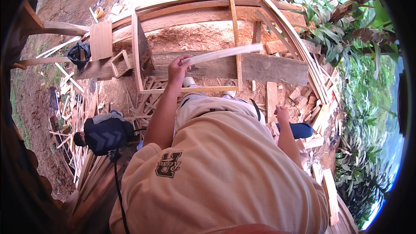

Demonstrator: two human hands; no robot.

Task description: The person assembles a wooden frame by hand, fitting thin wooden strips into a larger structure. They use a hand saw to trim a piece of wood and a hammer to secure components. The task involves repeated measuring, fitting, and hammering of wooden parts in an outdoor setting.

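Observation:
My left hand (179,66) is closed round one end of a thin, pale wooden strip (227,52). The strip reaches to the right, above a rectangular wooden frame (137,56) and across its right side. Beneath the frame runs a weathered plank (273,67), partly hidden by the strip and my arm. Down at my right side, apart from the frame, my right hand (282,113) has its fingers curled. Whether anything is inside that hand cannot be made out.
Long boards (186,18) lie beyond the frame, and curved-looking slats (299,43) lean at the right. A small wooden box frame (121,63) and a black plastic bag (79,54) sit at the left. Offcuts (76,117) litter the ground. A person in dark clothing (106,133) is nearby at left.

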